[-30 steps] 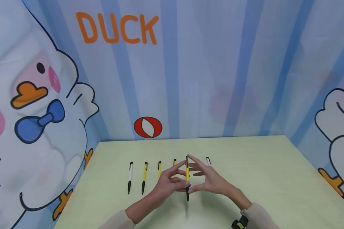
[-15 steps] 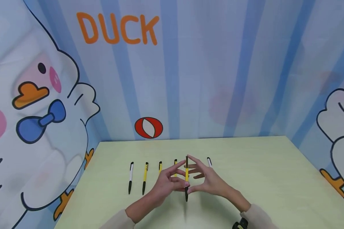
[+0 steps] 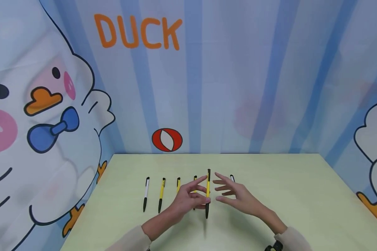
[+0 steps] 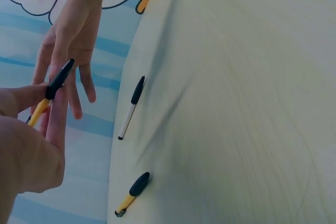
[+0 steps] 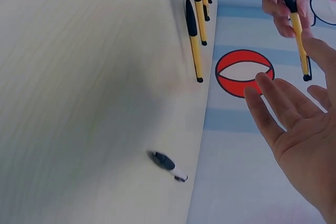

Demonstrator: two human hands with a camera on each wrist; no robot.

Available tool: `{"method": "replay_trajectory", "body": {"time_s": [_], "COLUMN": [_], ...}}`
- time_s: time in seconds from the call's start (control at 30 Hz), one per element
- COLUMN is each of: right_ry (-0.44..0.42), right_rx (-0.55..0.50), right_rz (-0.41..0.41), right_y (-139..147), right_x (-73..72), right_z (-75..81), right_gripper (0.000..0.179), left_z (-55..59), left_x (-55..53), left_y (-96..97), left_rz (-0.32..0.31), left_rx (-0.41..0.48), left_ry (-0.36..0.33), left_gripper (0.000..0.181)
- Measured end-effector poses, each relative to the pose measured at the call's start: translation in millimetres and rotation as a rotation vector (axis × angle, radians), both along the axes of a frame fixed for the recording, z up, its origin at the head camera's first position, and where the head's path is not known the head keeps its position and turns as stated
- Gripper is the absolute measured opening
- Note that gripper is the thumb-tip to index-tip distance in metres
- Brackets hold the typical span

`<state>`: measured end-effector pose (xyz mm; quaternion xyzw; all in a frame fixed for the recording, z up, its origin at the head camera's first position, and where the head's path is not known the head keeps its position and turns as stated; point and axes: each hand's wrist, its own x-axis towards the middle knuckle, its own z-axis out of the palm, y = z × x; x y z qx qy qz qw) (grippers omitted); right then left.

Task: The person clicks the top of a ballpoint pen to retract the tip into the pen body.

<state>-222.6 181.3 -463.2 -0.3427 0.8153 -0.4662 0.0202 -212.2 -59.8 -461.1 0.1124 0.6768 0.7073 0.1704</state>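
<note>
My left hand point(image 3: 190, 200) pinches a yellow pen point(image 3: 208, 188) with a black grip and black clip, upright above the table with its tip downward. In the left wrist view, thumb and fingertips hold that pen point(image 4: 56, 83) around its black grip. To the right of the pen, my right hand point(image 3: 243, 198) is spread, apart from it and holding nothing. The right wrist view shows this palm point(image 5: 307, 142) with its fingers loosely extended. Behind the right hand lies a white pen point(image 3: 232, 178), partly hidden; behind the left hand lies a yellow pen point(image 3: 195, 178), mostly covered.
On the pale table point(image 3: 286, 195), a white pen point(image 3: 146, 193), a yellow pen point(image 3: 161, 195) and another yellow pen point(image 3: 178, 184) lie in a row on the left. A blue striped curtain point(image 3: 223, 87) with duck drawings stands behind and along the sides.
My right hand has let go of the pen and drawn back to the right. The left hand still holds the pen upright. The head view has shifted slightly.
</note>
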Motion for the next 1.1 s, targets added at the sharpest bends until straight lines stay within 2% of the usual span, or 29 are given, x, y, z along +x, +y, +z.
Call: {"method": "replay_trajectory", "body": {"time_s": [0.13, 0.33, 0.53, 0.9, 1.1], "right_ry": [-0.01, 0.028, 0.062, 0.114, 0.125], "right_rx": [0.021, 0.054, 0.052, 0.055, 0.043], "right_rz": [-0.041, -0.101, -0.138, -0.18, -0.196], "right_y": [13, 32, 51, 75, 84], "right_x": [3.7, 5.2, 4.8, 2.9, 2.8], "right_z": [2.7, 1.2, -1.9, -9.3, -13.0], "right_gripper": [0.065, 0.058, 0.055, 0.053, 0.052], "left_z": [0.0, -0.2, -4.3, -13.1, -25.0], "left_x": [-1.1, -6.2, -15.0, -38.5, -54.6], "left_y": [-1.5, -3.4, -3.0, 12.0, 27.3], "left_rz": [0.02, 0.036, 0.042, 0.074, 0.072], "left_rx": [-0.037, -0.063, -0.077, -0.135, -0.183], "left_ry": [-0.01, -0.023, 0.006, 0.03, 0.024], "left_gripper": [0.069, 0.069, 0.069, 0.071, 0.072]}}
